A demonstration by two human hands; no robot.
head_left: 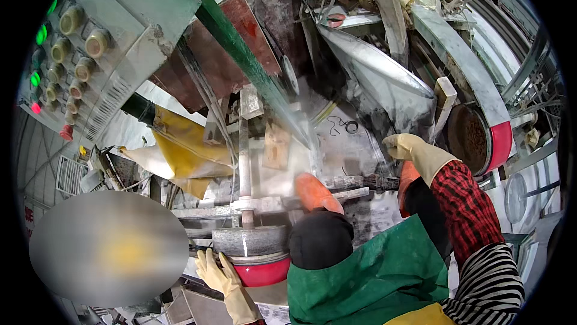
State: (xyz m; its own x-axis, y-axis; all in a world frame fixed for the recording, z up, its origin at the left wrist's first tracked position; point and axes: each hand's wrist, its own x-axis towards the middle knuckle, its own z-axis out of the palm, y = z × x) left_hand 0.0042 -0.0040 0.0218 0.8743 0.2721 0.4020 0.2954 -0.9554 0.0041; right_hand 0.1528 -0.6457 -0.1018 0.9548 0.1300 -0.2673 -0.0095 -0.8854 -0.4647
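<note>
My left hand [220,274], in a cream rubber glove, has its fingers apart at the side of a round grey drum or wheel [251,242] with a red rim. Whether it touches the rim is hard to tell; nothing shows in its grip. In a matching glove, my right hand [421,152] is held out above my right orange boot [407,183], fingers loosely bent and nothing visible in them. Nearest to it are a dusty grey metal trough [384,78] and a second round piece [472,138] with a brown face and red edge.
A control panel [114,30] with several knobs and lit lamps stands at the upper left. A green beam [240,45] slants down beside it. Yellow cloth [186,150] hangs below. A whitish pipe [243,162] and a wooden block [276,144] lie ahead of my boots. Scrap fills the upper right.
</note>
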